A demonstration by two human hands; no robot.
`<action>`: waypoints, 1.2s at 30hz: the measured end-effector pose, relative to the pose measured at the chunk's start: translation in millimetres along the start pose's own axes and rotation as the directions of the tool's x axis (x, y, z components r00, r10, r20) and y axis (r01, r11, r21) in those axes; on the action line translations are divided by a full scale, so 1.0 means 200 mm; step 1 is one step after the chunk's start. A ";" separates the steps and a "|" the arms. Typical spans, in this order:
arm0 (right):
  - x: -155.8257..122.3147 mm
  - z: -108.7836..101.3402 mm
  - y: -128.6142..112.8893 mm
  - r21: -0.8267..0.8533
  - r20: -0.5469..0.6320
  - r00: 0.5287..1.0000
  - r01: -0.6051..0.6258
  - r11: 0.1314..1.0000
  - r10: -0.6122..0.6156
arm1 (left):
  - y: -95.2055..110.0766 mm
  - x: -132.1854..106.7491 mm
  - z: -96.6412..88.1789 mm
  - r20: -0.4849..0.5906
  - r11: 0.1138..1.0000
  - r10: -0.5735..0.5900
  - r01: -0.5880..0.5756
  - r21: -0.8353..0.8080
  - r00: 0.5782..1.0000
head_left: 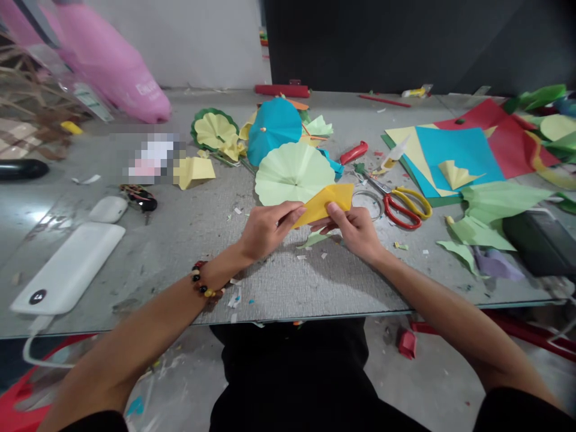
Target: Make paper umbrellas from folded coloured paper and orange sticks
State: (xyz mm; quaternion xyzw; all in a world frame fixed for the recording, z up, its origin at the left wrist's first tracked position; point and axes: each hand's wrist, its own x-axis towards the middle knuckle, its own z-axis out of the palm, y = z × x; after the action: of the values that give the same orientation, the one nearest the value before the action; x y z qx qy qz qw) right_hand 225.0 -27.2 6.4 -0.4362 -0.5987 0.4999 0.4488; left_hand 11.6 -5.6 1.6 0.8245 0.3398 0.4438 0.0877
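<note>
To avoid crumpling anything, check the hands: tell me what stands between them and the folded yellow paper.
Nothing visible does: the left hand and right hand both hold the folded yellow paper directly. The pale green pleated paper fan lies beyond it, not between.

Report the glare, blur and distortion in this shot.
Head view: glare whitens the left of the grey tabletop; a pixelated patch hides whatever lies there; the pink bag is smeared at the top left; wide-angle bowing curves the table's near edge; the left hand, right hand and yellow paper look sharp.
</note>
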 end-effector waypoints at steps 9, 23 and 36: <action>0.00 -0.01 0.01 -0.112 -0.150 0.989 -0.005 0.994 -0.012 | 0.03 0.01 0.00 0.210 0.987 -0.069 0.097 -0.127 0.975; -0.02 0.00 -0.01 -0.281 0.130 0.991 0.057 0.958 -0.021 | 0.10 -0.02 0.02 0.187 0.926 -0.116 0.175 -0.336 0.975; -0.04 0.02 0.00 -0.162 0.220 0.975 0.043 0.986 -0.007 | 0.12 -0.01 0.00 0.116 0.927 -0.184 0.211 -0.311 0.976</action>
State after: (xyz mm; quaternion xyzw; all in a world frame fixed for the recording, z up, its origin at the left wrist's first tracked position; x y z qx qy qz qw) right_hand 222.1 -35.4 5.4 -0.4068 -0.6894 0.4876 0.3487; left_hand 22.9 -23.7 10.8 0.7788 0.3402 0.4469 0.2793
